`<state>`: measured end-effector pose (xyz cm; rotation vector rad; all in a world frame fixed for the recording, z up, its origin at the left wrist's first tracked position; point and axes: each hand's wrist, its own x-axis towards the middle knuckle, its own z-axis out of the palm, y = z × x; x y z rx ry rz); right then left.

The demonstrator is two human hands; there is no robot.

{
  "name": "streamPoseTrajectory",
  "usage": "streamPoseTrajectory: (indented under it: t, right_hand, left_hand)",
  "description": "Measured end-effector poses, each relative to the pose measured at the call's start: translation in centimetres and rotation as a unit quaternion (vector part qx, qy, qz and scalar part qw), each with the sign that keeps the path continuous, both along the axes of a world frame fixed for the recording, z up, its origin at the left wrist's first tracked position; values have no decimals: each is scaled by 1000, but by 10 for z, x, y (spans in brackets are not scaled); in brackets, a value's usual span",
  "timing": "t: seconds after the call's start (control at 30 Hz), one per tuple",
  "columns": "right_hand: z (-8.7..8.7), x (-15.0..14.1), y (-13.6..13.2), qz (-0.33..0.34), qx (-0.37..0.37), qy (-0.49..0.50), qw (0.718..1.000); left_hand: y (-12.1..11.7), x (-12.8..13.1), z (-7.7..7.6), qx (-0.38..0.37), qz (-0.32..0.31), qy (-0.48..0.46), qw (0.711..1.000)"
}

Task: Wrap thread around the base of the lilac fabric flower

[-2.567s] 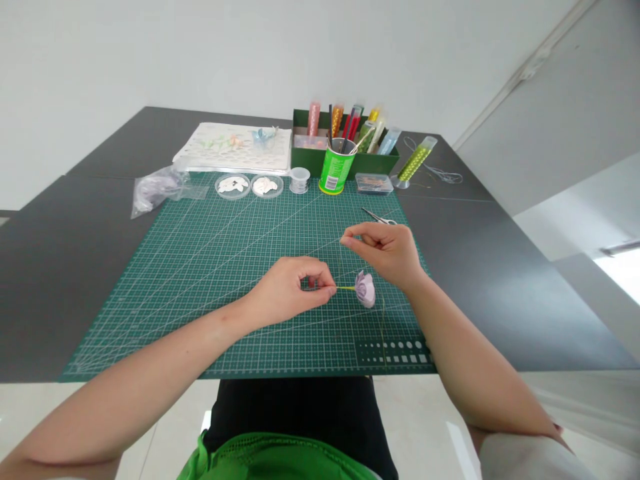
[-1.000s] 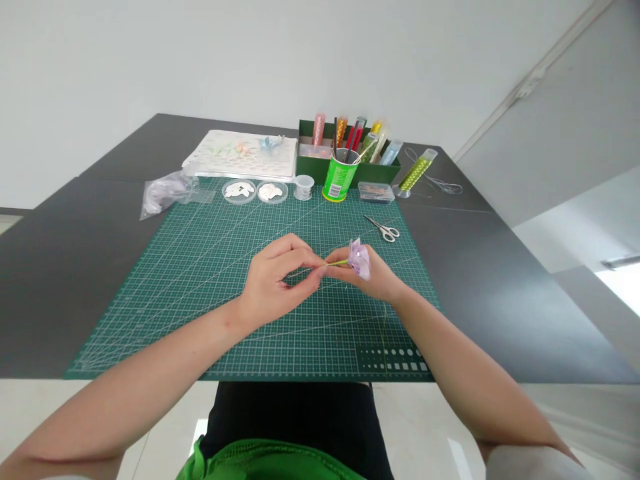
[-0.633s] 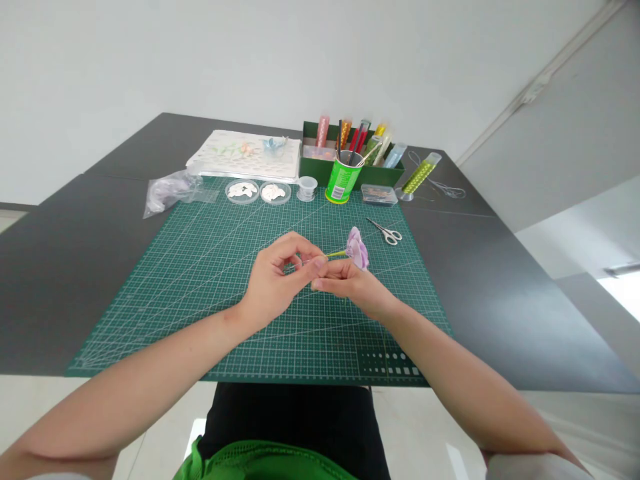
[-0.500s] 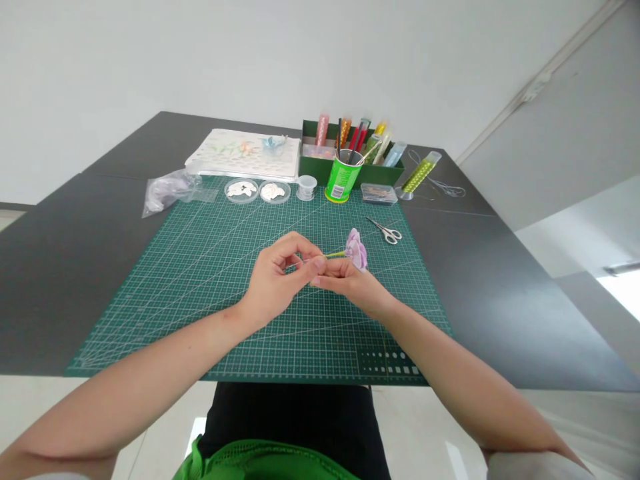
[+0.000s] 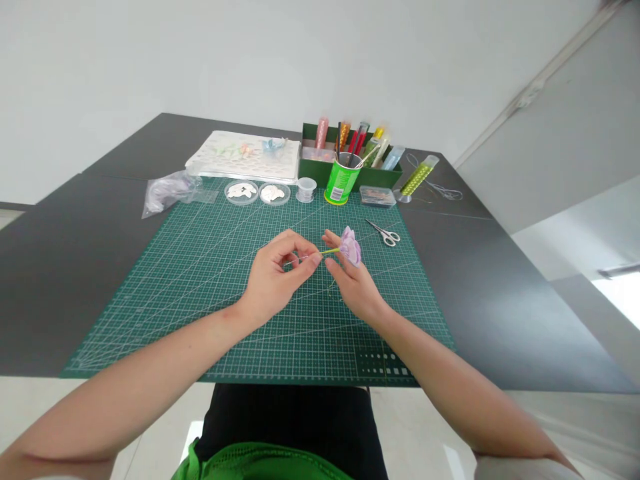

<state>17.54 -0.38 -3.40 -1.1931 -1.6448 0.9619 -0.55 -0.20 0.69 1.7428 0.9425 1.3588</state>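
Observation:
My left hand (image 5: 277,270) pinches the stem of a lilac artificial flower (image 5: 351,247) between thumb and fingertips. The green-wrapped part of the stem runs right to the blossom, and a thin wire end shows inside my left fingers. Behind the blossom is my right hand (image 5: 357,287), its thumb and fingers apart around the stem; the blossom hides part of the fingers. A fine green thread (image 5: 331,285) dangles below, just left of my right hand. Both hands are above the green cutting mat (image 5: 225,300).
Small scissors (image 5: 384,233) lie right of the hands. Along the back stand a green can of tools (image 5: 341,181), a spool (image 5: 305,190), dishes of white pieces (image 5: 242,192), a clear box (image 5: 377,196), a thread tube (image 5: 419,177) and a green box (image 5: 310,163). A plastic bag (image 5: 167,192) lies left.
My right hand came in from the right to the stem, closed there, and now has its fingers spread. My left hand has lifted the flower away from the near side of the mat.

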Motion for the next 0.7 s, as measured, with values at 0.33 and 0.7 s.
streamPoseTrajectory:
  t: [0.33, 0.7]
  right_hand:
    - [21, -29, -23, 96, -76, 227, 966]
    - [30, -32, -24, -49, -187, 364, 911]
  left_hand:
    - [-6, 4, -2, 39, 58, 55, 996]
    - [-5, 8, -12, -2, 50, 19, 999]
